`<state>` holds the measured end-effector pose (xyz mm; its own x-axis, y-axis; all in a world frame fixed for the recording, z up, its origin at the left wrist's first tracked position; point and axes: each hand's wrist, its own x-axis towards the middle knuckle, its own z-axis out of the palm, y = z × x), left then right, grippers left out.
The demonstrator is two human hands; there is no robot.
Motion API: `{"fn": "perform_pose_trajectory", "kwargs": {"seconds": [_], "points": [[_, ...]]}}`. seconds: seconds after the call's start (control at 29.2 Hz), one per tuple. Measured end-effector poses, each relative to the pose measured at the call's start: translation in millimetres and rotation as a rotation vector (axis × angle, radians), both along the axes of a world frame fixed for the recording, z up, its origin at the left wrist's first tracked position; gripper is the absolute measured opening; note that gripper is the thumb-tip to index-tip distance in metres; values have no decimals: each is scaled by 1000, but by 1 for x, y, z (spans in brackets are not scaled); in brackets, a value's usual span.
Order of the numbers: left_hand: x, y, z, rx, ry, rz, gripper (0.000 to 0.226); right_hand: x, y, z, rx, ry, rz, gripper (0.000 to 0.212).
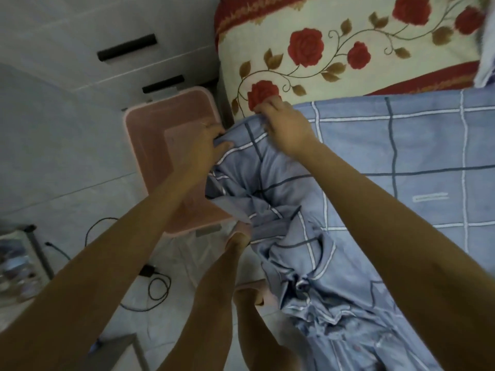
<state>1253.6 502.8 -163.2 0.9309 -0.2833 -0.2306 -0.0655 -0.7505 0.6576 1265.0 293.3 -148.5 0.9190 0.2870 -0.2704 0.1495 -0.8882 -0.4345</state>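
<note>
A blue checked bed sheet (pixel 401 162) lies over the bed on the right, and its near side hangs bunched and crumpled down the bed's edge. My left hand (pixel 206 145) grips the sheet's corner at the bed's left edge. My right hand (pixel 284 127) pinches the sheet's top edge just right of that, over a cream blanket with red roses (pixel 334 49). Both arms reach forward from the bottom of the view.
A pink plastic bin (pixel 174 162) stands on the floor beside the bed, under my left arm. Behind it is a grey drawer unit with black handles (pixel 126 49). Black cables and a charger (pixel 150 271) lie on the tiled floor. My legs and feet show below.
</note>
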Motion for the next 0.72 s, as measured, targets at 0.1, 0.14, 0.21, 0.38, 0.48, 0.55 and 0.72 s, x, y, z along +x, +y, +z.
{"fn": "perform_pose_trajectory", "kwargs": {"seconds": [0.1, 0.14, 0.21, 0.38, 0.48, 0.55, 0.72], "points": [[-1, -6, 6, -127, 107, 157, 10, 18, 11, 7, -182, 17, 122, 29], [1, -6, 6, -153, 117, 194, 6, 24, 14, 8, -200, 43, 151, 27], [2, -5, 5, -165, 161, 230, 6, 29, 18, 9, -203, 117, 166, 29], [12, -3, 3, -119, 191, 222, 8, 37, 10, 4, -81, 239, 62, 26], [22, 1, 2, -223, 250, 203, 26, 48, 10, 4, 151, 432, 40, 7], [25, 4, 2, -281, 316, 167, 33, 52, 14, 7, 192, 571, 67, 10], [29, 1, 3, -436, 494, 86, 24, 53, 15, 7, 99, 369, 63, 7]]}}
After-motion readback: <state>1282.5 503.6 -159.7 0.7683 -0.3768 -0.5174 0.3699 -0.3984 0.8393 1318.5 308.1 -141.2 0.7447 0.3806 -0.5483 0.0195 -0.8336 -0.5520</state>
